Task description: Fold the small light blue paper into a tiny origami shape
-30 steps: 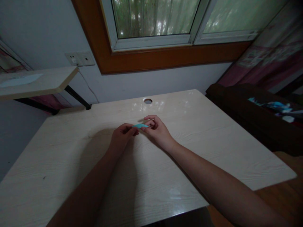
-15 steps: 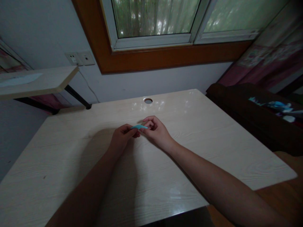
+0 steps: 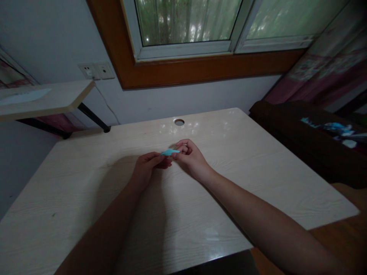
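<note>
A small, flat turquoise piece, which looks like folded paper (image 3: pixel 169 152), is held between my two hands above the desk (image 3: pixel 252 183). My left hand (image 3: pixel 147 165) pinches its left end between thumb and fingers. At its right end, my right hand (image 3: pixel 190 156) grips it with the thumb in front and the fingers curled behind. The piece's underside and the fingertips behind it are hidden.
A raised shelf (image 3: pixel 43 101) on black legs stands at the back left, with a pale sheet (image 3: pixel 24 96) on it. Near the desk's back edge is a round cable hole (image 3: pixel 179 122). Dark furniture (image 3: pixel 304 141) stands to the right.
The turquoise piece has shifted slightly up and right and tilted, showing more of its face. My right fingers have moved a little with it; the left hand is nearly still.
</note>
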Tool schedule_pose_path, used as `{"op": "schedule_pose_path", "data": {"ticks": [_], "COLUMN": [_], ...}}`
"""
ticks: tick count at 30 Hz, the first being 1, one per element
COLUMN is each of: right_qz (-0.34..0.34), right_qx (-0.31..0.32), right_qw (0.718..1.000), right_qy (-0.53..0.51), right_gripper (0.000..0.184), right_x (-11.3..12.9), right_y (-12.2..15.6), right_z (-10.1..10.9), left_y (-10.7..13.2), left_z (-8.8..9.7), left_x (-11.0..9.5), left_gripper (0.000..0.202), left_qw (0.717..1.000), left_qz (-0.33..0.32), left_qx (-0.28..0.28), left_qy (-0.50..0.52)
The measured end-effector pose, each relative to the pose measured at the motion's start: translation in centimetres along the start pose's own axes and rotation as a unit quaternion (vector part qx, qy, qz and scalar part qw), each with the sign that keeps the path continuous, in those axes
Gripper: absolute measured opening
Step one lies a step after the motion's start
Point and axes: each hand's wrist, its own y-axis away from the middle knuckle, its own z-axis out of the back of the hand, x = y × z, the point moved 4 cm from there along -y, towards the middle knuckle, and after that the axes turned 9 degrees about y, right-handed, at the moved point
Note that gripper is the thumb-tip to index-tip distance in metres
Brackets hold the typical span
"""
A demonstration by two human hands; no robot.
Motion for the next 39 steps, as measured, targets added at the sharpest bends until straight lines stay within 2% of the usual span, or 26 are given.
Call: {"op": "schedule_pose_path", "data": {"ticks": [14, 22, 28, 34, 39], "right_qz": [-0.001, 0.007, -0.002, 0.03, 0.024], "right_qx": [-0.041, -0.062, -0.01, 0.016, 0.022], "right_qw": [0.999, 0.998, 0.999, 0.994, 0.998], "right_qy": [0.003, 0.009, 0.041, 0.099, 0.056], "right_gripper": [0.043, 0.044, 0.043, 0.043, 0.047], "right_x": [-0.1, 0.0, 0.3, 0.5, 0.4], "right_y": [-0.2, -0.5, -0.2, 0.4, 0.4], "right_z": [0.4, 1.3, 0.7, 0.0, 0.2], "left_y": [-0.1, -0.1, -0.1, 0.1, 0.4], "left_z": [0.1, 0.3, 0.4, -0.4, -0.9], "left_x": [0.2, 0.2, 0.0, -0.1, -0.3], "left_gripper": [0.023, 0.022, 0.022, 0.022, 0.022], "left_qw": [1.0, 0.999, 0.996, 0.981, 0.977], "left_qz": [0.006, -0.039, -0.064, -0.061, -0.04], "left_qx": [0.01, 0.009, -0.004, 0.02, 0.039], "left_qy": [0.014, -0.028, -0.056, -0.183, -0.206]}}
